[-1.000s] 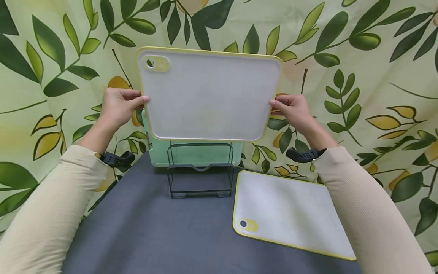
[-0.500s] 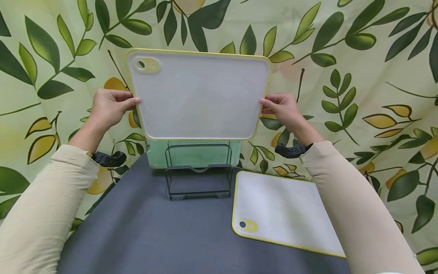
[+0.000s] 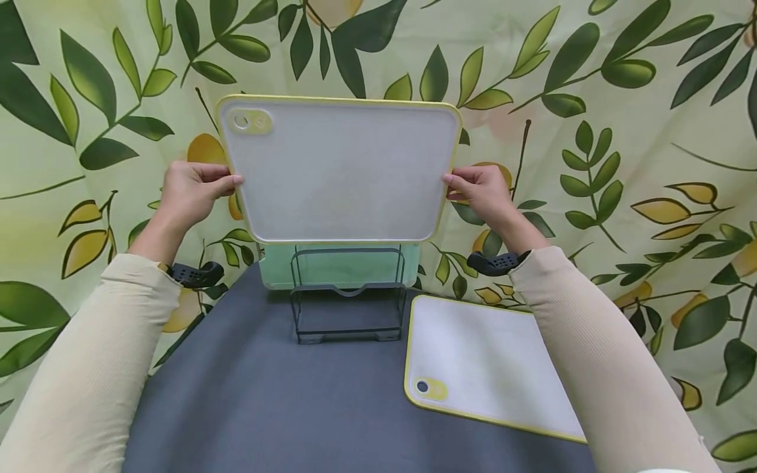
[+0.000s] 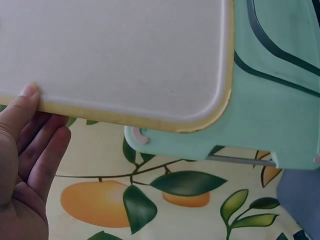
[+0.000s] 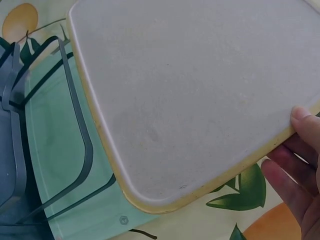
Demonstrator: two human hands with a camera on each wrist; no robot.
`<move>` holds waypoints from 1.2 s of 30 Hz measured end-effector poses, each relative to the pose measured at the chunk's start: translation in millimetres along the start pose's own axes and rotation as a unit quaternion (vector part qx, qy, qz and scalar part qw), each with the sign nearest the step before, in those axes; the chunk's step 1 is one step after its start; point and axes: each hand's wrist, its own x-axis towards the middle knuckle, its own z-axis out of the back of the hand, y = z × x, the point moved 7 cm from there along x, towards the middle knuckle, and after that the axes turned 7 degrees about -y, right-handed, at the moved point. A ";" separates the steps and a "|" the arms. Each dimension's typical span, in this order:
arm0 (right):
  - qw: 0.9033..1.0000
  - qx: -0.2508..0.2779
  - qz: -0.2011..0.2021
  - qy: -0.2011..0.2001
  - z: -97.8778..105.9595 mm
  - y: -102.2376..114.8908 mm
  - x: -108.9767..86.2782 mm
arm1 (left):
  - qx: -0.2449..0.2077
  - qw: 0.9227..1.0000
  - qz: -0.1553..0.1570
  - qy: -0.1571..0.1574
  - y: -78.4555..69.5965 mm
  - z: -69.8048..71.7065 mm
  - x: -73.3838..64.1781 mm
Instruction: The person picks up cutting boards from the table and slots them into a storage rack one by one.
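A white cutting board [image 3: 343, 171] with a yellow rim is held up lengthwise between both hands, its holed yellow corner at the upper left. My left hand [image 3: 192, 194] pinches its left edge, thumb on the front face and fingers behind. On the opposite edge my right hand [image 3: 481, 194] pinches in the same way. The board's lower edge overlaps the top of a dark wire rack [image 3: 347, 288] in the head view. A mint-green board [image 3: 337, 266] stands upright at the rack, its upper part hidden behind the held board. The right wrist view shows the rack's wire loops [image 5: 85, 145] beside the board.
A second white board with a yellow rim [image 3: 485, 368] lies flat on the grey table [image 3: 331, 407] at the right, partly covered by the right sleeve. Behind everything hangs a leaf-patterned cloth [image 3: 591, 66].
The board's upper edge sits a little lower in the head view, and the board has shifted left from one second ago. Both hands keep their pinch on its edges.
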 end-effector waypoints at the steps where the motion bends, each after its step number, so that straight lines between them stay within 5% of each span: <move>1: 1.000 -0.001 0.003 0.000 -0.4 0.1 -0.2 | 0.001 1.000 0.000 0.000 0.7 -0.2 -0.4; 36: 0.999 -0.031 0.002 0.009 -11.0 -15.9 -7.6 | 0.024 1.000 -0.005 -0.001 15.5 -8.5 -11.1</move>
